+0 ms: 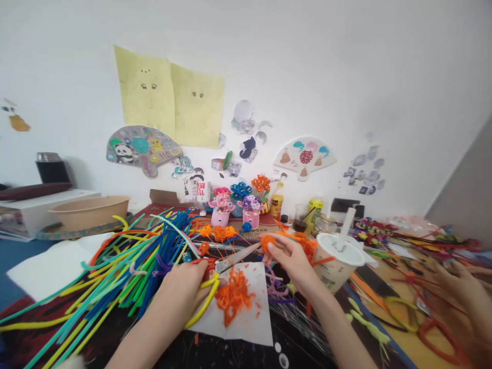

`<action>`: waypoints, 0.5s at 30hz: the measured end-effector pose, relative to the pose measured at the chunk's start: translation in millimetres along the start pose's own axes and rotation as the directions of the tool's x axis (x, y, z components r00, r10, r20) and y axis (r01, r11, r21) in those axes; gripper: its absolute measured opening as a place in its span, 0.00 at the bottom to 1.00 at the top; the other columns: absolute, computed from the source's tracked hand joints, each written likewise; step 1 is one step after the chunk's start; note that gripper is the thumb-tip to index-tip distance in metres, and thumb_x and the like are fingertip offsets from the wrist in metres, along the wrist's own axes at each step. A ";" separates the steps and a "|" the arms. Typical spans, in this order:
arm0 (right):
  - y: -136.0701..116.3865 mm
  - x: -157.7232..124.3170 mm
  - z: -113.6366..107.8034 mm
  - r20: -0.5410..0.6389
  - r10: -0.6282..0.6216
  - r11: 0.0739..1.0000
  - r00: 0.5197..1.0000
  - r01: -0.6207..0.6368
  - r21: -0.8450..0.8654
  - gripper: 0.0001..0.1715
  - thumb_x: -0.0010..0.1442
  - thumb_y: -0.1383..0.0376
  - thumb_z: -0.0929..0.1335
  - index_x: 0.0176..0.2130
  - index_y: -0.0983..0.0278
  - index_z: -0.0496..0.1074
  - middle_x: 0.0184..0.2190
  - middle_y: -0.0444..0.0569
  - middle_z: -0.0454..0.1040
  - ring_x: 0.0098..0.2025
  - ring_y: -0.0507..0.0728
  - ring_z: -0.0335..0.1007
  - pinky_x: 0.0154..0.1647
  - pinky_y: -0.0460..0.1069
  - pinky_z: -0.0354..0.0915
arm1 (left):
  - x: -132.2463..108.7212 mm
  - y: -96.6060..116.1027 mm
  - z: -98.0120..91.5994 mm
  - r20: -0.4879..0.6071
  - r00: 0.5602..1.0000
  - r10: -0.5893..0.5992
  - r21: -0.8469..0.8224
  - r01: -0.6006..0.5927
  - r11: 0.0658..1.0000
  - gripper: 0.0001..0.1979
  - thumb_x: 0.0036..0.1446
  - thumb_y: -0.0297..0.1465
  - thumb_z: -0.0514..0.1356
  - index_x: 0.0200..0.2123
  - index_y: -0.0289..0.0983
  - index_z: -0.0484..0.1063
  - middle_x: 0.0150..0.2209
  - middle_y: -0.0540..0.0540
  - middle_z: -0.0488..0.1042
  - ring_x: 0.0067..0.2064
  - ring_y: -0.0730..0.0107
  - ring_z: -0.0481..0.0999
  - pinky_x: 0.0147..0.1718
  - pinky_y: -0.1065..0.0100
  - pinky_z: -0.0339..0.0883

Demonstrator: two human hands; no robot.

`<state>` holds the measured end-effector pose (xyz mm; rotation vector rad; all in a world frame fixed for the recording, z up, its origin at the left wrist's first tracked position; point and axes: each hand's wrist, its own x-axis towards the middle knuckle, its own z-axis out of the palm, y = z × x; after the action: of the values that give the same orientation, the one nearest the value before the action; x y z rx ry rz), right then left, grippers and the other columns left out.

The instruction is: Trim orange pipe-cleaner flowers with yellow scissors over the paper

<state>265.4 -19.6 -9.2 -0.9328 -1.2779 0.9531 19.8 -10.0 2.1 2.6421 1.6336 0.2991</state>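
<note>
While the left hand wraps around a pair of steel scissors, their blades reach right across a sheet of white paper toward the right hand. That hand's fingers pinch a fuzzy orange pipe-cleaner ball, and the blade tips sit at the ball, though whether they touch it is hard to tell. Orange clippings lie heaped on the paper below.

A large bundle of pipe cleaners in blue, green and yellow fans out left of the paper. Orange pipe-cleaner flowers lie just beyond the scissors, and a plastic cup with a straw stands just right of the right hand. Pink pots of pipe-cleaner flowers stand toward the counter's far edge, against the wall. At the right edge of the view, another person's hand hovers over the wooden counter, above red pipe cleaners.
</note>
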 end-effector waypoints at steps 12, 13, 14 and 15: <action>-1.7 -1.1 1.3 -0.012 0.018 0.995 1.000 -0.016 0.097 0.22 0.52 0.55 0.72 0.44 0.64 0.74 0.24 0.46 0.73 0.23 0.50 0.63 0.23 0.45 0.58 | 5.0 -2.7 8.3 0.024 1.000 -0.002 -0.071 0.003 0.997 0.19 0.58 0.45 0.48 0.27 0.38 0.67 0.26 0.43 0.74 0.29 0.59 0.75 0.25 0.68 0.53; -1.4 -1.1 1.8 -0.016 0.018 0.994 1.000 -0.016 0.107 0.23 0.51 0.55 0.73 0.44 0.64 0.74 0.24 0.45 0.72 0.23 0.50 0.63 0.23 0.45 0.58 | 3.9 -1.7 7.1 0.019 1.000 -0.004 -0.094 0.006 0.996 0.18 0.58 0.44 0.48 0.27 0.38 0.66 0.27 0.44 0.74 0.30 0.60 0.75 0.25 0.69 0.53; -1.1 -1.0 2.2 -0.017 0.018 0.993 1.000 -0.016 0.117 0.23 0.51 0.55 0.73 0.44 0.64 0.74 0.24 0.45 0.72 0.23 0.51 0.64 0.23 0.45 0.58 | 2.7 -0.8 5.9 0.016 1.000 -0.009 -0.116 0.011 0.993 0.17 0.57 0.44 0.49 0.27 0.38 0.66 0.28 0.44 0.75 0.30 0.61 0.75 0.25 0.69 0.54; -0.9 -0.9 2.6 -0.016 0.017 0.992 1.000 -0.015 0.129 0.23 0.51 0.55 0.73 0.44 0.64 0.74 0.24 0.45 0.72 0.24 0.51 0.64 0.24 0.46 0.59 | 1.4 -0.2 4.9 0.015 1.000 -0.014 -0.134 0.016 0.991 0.16 0.57 0.44 0.50 0.28 0.38 0.65 0.28 0.45 0.75 0.30 0.62 0.75 0.26 0.69 0.55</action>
<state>262.8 -20.7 -8.5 -0.8497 -1.1818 1.0259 21.1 -8.2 -2.5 2.5268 1.5696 0.3744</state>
